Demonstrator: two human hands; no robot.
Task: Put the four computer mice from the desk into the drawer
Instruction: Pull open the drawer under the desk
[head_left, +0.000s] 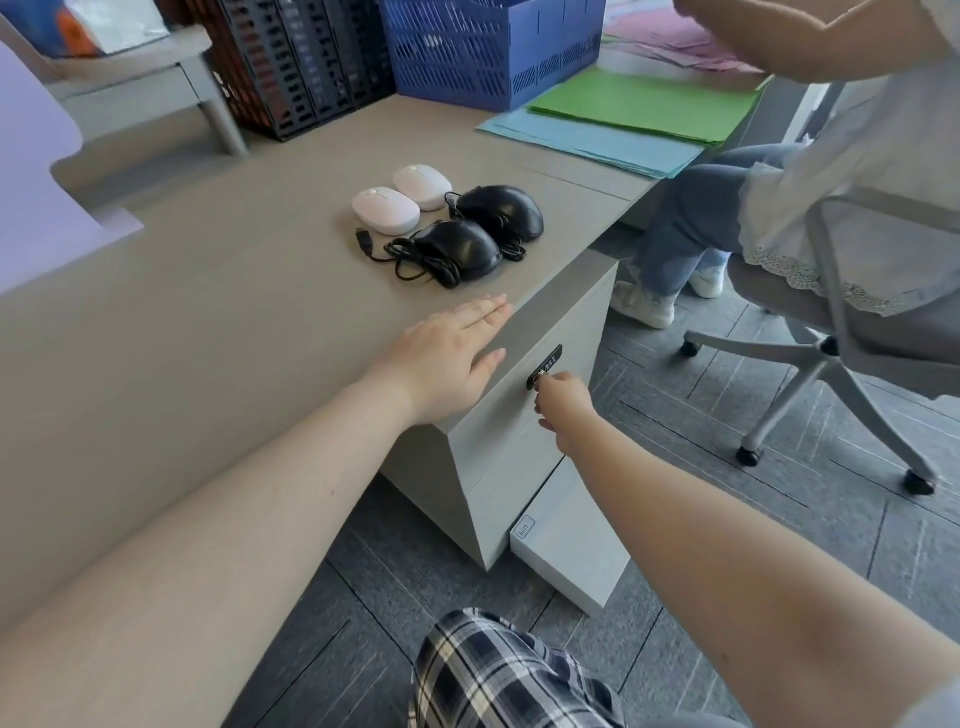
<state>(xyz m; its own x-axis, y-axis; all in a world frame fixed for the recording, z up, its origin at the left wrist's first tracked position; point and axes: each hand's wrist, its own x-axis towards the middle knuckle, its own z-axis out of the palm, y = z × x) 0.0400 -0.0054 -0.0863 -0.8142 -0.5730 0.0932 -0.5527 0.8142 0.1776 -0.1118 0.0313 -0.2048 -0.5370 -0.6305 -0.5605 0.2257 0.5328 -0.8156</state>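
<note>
Two white wireless mice and two black corded mice lie grouped on the grey desk near its right edge. Loose black cable with a USB plug trails left of the nearer black mouse. My left hand rests flat on the desk's edge, just short of the mice, holding nothing. My right hand pinches the knob of the black combination lock on the top drawer front, which is closed.
A lower drawer stands slightly pulled out. Another person sits on a wheeled chair to the right. Blue and green folders, a blue basket and black file racks line the desk's far side.
</note>
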